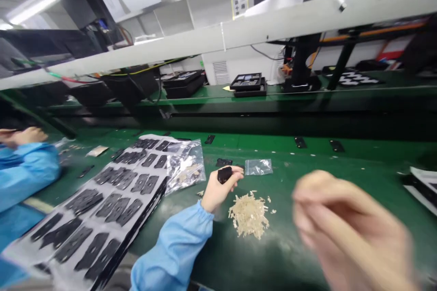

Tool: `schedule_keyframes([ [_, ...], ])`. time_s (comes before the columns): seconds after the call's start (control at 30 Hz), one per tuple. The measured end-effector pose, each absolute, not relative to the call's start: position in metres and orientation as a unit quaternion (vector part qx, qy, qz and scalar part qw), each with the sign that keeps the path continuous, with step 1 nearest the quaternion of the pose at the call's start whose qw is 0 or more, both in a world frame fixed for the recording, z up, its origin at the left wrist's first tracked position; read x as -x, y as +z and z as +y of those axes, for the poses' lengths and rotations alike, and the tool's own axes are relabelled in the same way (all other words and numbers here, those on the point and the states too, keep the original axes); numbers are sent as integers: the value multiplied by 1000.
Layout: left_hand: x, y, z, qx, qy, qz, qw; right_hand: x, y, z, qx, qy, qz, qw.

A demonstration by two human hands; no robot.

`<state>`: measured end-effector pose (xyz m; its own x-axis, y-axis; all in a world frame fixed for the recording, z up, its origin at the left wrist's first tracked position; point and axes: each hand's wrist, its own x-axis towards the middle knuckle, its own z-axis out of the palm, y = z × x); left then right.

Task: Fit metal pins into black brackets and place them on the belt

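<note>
My left hand (218, 187), in a light blue sleeve, is closed around a small black flat part (225, 174) and rests on the green belt. Just to its right lies a pile of small pale tan pieces (250, 214). My right hand (344, 229) is raised close to the camera at the lower right and is smeared by motion; its fingers look bunched together, and I cannot tell whether anything is in them. To the left of my left hand lies a long black tray (102, 209) holding several black flat parts.
A clear plastic bag (186, 166) lies on the tray's far end and a smaller one (258, 167) beyond the pile. Loose black parts (300, 142) dot the belt. A co-worker's blue sleeve (23, 175) is at the left. Stacked black trays (249, 84) sit on the far shelf.
</note>
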<state>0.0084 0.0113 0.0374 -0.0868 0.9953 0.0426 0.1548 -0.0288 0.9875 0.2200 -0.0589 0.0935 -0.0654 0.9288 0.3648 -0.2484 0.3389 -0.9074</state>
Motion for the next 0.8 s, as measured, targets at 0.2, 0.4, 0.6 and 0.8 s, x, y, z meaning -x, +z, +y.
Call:
schedule_keyframes([
  [0.2,-26,23,13,-535,463,492,507,-173,36,6,416,472,-561,538],
  [0.4,-19,6,7,-517,459,463,554,-165,12,11,431,506,-546,510],
  [0.6,-12,10,4,-500,447,473,572,-159,7,11,441,534,-505,514],
  [0.8,-10,8,2,-523,425,489,553,-156,-6,2,447,546,-474,526],
])
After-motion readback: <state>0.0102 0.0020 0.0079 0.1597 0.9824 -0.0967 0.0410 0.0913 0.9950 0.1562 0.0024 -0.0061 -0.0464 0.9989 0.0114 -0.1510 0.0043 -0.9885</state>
